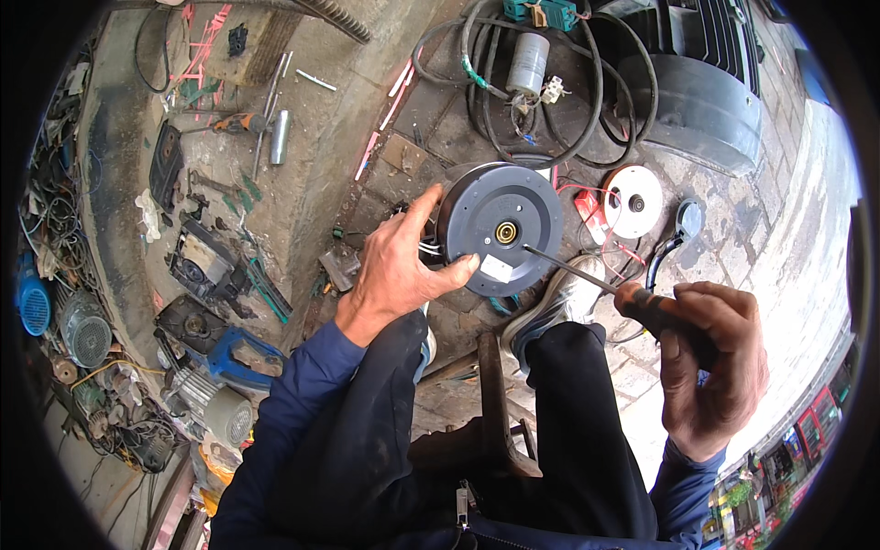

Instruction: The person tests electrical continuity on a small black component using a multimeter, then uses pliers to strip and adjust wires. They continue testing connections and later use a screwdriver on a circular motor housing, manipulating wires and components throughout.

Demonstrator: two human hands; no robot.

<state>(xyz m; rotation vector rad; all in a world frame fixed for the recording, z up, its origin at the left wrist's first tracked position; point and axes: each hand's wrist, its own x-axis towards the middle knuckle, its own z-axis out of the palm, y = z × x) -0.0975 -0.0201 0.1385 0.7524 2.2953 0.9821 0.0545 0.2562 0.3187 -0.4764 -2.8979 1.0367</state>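
Observation:
A round dark-grey motor housing (pixel 477 202) stands in front of me with its flat face turned up toward me. A brass-coloured ring (pixel 505 232) marks its centre, and a small white label sticks to the face. My left hand (pixel 394 261) grips the housing's left rim, thumb over the face and fingers round the side. White wires come out beside that hand. In my right hand (pixel 720 367) is a screwdriver (pixel 665 316) with an orange and black handle. Its tip meets the face just right of the ring, over a spot too small to make out.
Behind the housing lie coiled black cable and a silver capacitor (pixel 528 66), beside a large finned black motor (pixel 692 105). A white disc (pixel 632 202) and a red box (pixel 591 216) sit to the right. Tools and motor parts litter the left, including a blue-handled tool (pixel 240 356).

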